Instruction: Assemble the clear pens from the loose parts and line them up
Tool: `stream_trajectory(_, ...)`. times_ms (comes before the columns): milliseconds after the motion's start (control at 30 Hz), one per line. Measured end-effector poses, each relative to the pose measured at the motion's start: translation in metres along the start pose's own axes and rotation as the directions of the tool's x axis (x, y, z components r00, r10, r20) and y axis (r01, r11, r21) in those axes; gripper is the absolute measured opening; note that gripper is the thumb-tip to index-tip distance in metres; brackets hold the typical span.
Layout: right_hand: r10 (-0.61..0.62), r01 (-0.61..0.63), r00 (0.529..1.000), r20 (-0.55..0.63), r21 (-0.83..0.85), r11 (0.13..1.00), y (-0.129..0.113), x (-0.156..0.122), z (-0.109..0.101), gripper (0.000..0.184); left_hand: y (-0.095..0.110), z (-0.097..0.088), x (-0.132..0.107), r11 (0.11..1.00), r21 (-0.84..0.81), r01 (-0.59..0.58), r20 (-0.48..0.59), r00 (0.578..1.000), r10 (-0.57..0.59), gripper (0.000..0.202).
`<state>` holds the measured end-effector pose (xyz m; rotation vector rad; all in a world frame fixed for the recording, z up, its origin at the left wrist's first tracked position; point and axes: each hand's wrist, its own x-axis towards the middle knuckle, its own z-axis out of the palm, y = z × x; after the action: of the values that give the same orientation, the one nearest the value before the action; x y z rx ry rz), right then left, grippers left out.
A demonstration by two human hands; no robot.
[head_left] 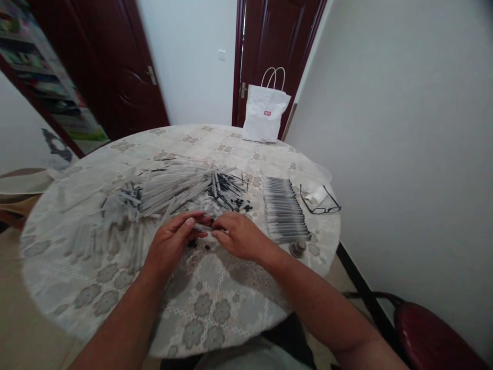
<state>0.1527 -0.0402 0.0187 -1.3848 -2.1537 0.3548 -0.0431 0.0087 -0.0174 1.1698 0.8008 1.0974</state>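
Between my two hands, over the near part of the table, is a pale translucent pen barrel [202, 227]. My left hand [171, 239] holds it between thumb and fingers. The fingers of my right hand [239, 235] pinch at its right end; what else they grip is hidden. Just beyond my hands lies a heap of whitish pen tubes [173, 189], with dark thin pen parts [221, 186] and small black caps [242, 204] at its right. A neat row of pens with dark ends [284, 208] lies right of my right hand.
A small round container [298, 248] stands near my right forearm. Black-framed glasses [326, 210] lie by white tissue [317, 196] at the right edge. A white paper bag [265, 115] stands at the back of the patterned tablecloth [211, 308]. A red chair [431, 334] is at lower right.
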Motion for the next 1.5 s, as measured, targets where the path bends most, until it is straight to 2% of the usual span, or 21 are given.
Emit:
stream_trajectory(100,-0.007,0.017,0.998,0.061,-0.161,0.987,0.014,-0.013,-0.034,0.011,0.003,-0.005,0.002,0.999,-0.003,-0.041,-0.1,0.994,0.04,0.039)
stream_trajectory(200,0.041,-0.027,0.998,0.048,-0.273,0.962,0.042,-0.033,-0.073,0.012,0.002,-0.01,0.005,0.998,-0.01,-0.065,-0.178,0.982,0.062,0.037)
stream_trajectory(300,0.209,-0.169,0.977,0.036,-0.459,0.872,0.077,-0.051,-0.102,0.014,-0.001,-0.012,0.007,0.997,0.043,-0.058,-0.196,0.979,0.066,0.036)
stream_trajectory(367,0.359,-0.264,0.932,0.052,-0.583,0.769,0.095,-0.06,-0.112,0.018,-0.002,-0.011,0.007,0.992,0.113,-0.054,-0.2,0.977,0.076,0.035)
stream_trajectory(433,0.459,-0.309,0.886,0.06,-0.663,0.682,0.107,-0.067,-0.114,0.021,-0.002,-0.011,0.007,0.983,0.176,-0.056,-0.243,0.965,0.098,0.034)
stream_trajectory(533,0.497,-0.304,0.865,0.075,-0.71,0.635,0.114,-0.07,-0.108,0.022,-0.002,-0.013,0.009,0.979,0.188,-0.083,-0.355,0.924,0.146,0.033)
stream_trajectory(767,0.474,-0.277,0.877,0.074,-0.729,0.626,0.113,-0.069,-0.097,0.02,0.0,-0.022,0.014,0.979,0.142,-0.146,-0.509,0.838,0.199,0.028)
stream_trajectory(900,0.448,-0.289,0.893,0.045,-0.706,0.647,0.103,-0.067,-0.096,0.02,0.001,-0.02,0.013,0.979,0.137,-0.151,-0.537,0.819,0.202,0.028)
stream_trajectory(1000,0.403,-0.276,0.914,0.043,-0.663,0.696,0.084,-0.055,-0.087,0.022,0.002,-0.018,0.012,0.983,0.114,-0.14,-0.541,0.822,0.18,0.028)
stream_trajectory(1167,0.296,-0.178,0.944,0.143,-0.534,0.827,0.043,-0.018,-0.049,0.021,0.002,-0.019,0.011,0.985,0.119,-0.124,-0.528,0.832,0.168,0.03)
stream_trajectory(1233,0.286,-0.168,0.947,0.148,-0.53,0.831,0.031,-0.003,-0.028,0.02,0.001,-0.02,0.011,0.986,0.117,-0.123,-0.525,0.835,0.166,0.03)
stream_trajectory(1333,0.285,-0.199,0.955,0.078,-0.544,0.815,0.02,0.014,0.001,0.026,0.001,-0.021,0.01,0.983,0.13,-0.128,-0.515,0.838,0.178,0.028)
stream_trajectory(1500,0.293,-0.252,0.956,-0.013,-0.551,0.796,0.02,0.026,0.033,0.029,0.001,-0.022,0.01,0.974,0.156,-0.166,-0.506,0.833,0.223,0.025)
